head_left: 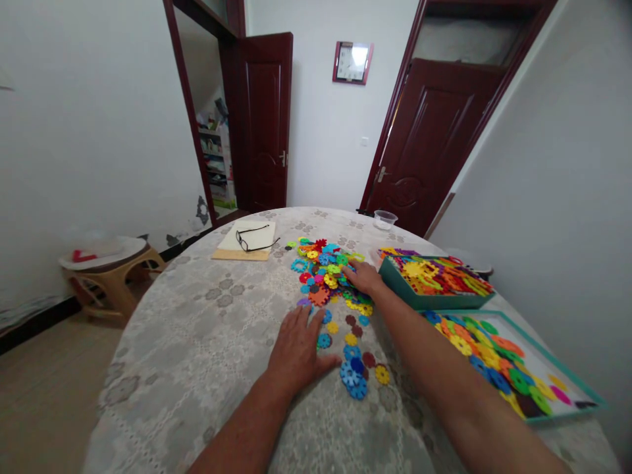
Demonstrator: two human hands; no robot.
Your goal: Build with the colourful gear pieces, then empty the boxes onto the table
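A heap of colourful plastic gear pieces (pixel 323 263) lies mid-table. My right hand (pixel 364 278) reaches the heap's right edge, its fingers stretched over the pieces and partly blurred against them. Just in front of the heap, my left hand (pixel 299 341) lies palm down with fingers spread, beside a few loose blue and yellow pieces. Between my forearms sits a small cluster of blue gear pieces (pixel 353 376), with brown and yellow ones scattered around it, among them a yellow piece (pixel 382 374).
To the right stands a green box (pixel 419 299) full of coloured pieces, behind a shallow tray (pixel 563 359) holding more gear pieces. Eyeglasses (pixel 244 242) rest on a notepad (pixel 224 253) at the back left. A clear bowl (pixel 385 220) sits near the far edge of the patterned tablecloth (pixel 187 342).
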